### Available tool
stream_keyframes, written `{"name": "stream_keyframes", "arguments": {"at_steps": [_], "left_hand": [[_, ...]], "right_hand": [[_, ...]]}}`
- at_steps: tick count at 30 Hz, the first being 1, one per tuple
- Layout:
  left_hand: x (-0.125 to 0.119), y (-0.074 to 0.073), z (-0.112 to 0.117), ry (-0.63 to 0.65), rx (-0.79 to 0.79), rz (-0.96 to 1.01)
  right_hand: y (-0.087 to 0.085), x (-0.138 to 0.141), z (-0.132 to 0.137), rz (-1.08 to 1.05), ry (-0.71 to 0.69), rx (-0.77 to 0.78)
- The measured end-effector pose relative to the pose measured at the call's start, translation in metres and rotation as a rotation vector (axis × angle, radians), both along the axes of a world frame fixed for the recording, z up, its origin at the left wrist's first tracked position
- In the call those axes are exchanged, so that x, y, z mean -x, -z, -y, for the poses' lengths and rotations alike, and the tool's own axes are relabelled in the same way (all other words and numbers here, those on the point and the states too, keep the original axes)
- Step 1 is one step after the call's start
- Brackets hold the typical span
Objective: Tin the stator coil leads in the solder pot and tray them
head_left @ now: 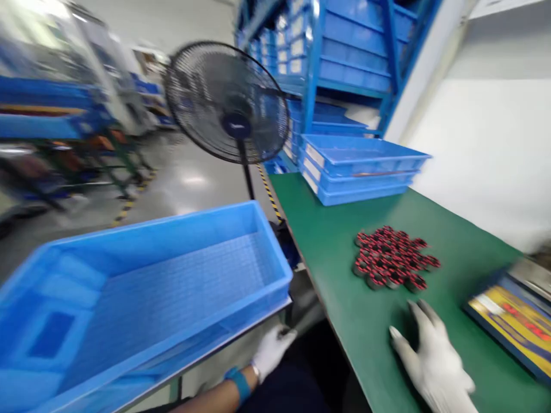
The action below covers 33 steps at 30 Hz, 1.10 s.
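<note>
My left hand (273, 351), in a white glove, hangs low beside the near edge of the large blue bin (185, 338). Its fingers are curled together, with a small dark patch at the tips that I cannot make out. My right hand (433, 358), also gloved in white, is over the green table (344, 321) with thumb and fingers apart and nothing between them. Just beyond its fingertips lies a cluster of small round red-and-black parts (390, 258) with ring-like tops. No parts show inside the large bin.
Stacked blue trays (361, 178) stand at the table's far end, below a blue rack (312, 69) of bins. A black pedestal fan (236, 123) rises behind the large bin. A yellow-and-blue box (512, 321) lies at the right, near the white wall (486, 149).
</note>
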<state>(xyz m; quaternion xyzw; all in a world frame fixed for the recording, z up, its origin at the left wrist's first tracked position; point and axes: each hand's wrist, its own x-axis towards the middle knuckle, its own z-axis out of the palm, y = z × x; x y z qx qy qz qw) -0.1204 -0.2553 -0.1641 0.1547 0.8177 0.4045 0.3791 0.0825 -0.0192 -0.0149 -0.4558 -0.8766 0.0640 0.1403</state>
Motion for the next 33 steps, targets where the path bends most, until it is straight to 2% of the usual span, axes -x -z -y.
{"name": "stream_keyframes", "arguments": {"at_steps": [3, 5, 7, 10, 12, 14, 15, 18, 22, 25, 27, 29, 31, 33], "left_hand": [[-0.008, -0.03, 0.005, 0.017, -0.124, -0.13], [-0.006, -0.061, -0.005, -0.066, -0.449, -0.512], [-0.001, -0.099, -0.027, -0.04, -0.635, -0.794], [0.007, -0.149, -0.076, 0.066, -0.641, -1.008], [0.012, -0.168, -0.111, 0.254, -0.483, -1.04], [0.014, -0.176, -0.141, 0.409, -0.315, -1.023], [0.015, -0.176, -0.153, 0.448, -0.254, -1.004], [0.017, -0.169, -0.171, 0.431, -0.18, -0.958], [0.015, -0.162, -0.156, 0.277, -0.175, -0.927], [-0.012, -0.169, -0.141, 0.204, -0.283, -0.87], [-0.041, -0.177, -0.144, 0.318, -0.444, -0.8], [-0.072, -0.188, -0.156, 0.535, -0.518, -0.753], [-0.099, -0.196, -0.171, 0.758, -0.521, -0.744], [-0.117, -0.2, -0.185, 0.942, -0.519, -0.741]], "right_hand": [[-0.018, 0.004, 0.017, -0.016, -0.012, 0.052], [-0.019, 0.003, 0.019, -0.06, -0.013, 0.052], [-0.017, -0.002, 0.019, -0.098, -0.006, 0.055], [-0.012, -0.013, 0.024, -0.14, 0.014, 0.066], [-0.01, -0.022, 0.028, -0.163, 0.021, 0.066], [-0.01, -0.032, 0.03, -0.178, 0.03, 0.068], [-0.01, -0.038, 0.03, -0.182, 0.037, 0.07], [-0.011, -0.057, 0.029, -0.182, 0.074, 0.086], [-0.013, -0.074, 0.026, -0.212, 0.131, 0.125], [-0.014, -0.078, 0.024, -0.309, 0.056, 0.204], [-0.014, -0.079, 0.022, -0.436, -0.063, 0.344], [-0.015, -0.08, 0.02, -0.623, -0.148, 0.544], [-0.016, -0.082, 0.02, -0.799, -0.129, 0.657], [-0.018, -0.086, 0.019, -0.836, 0.006, 0.567]]}}
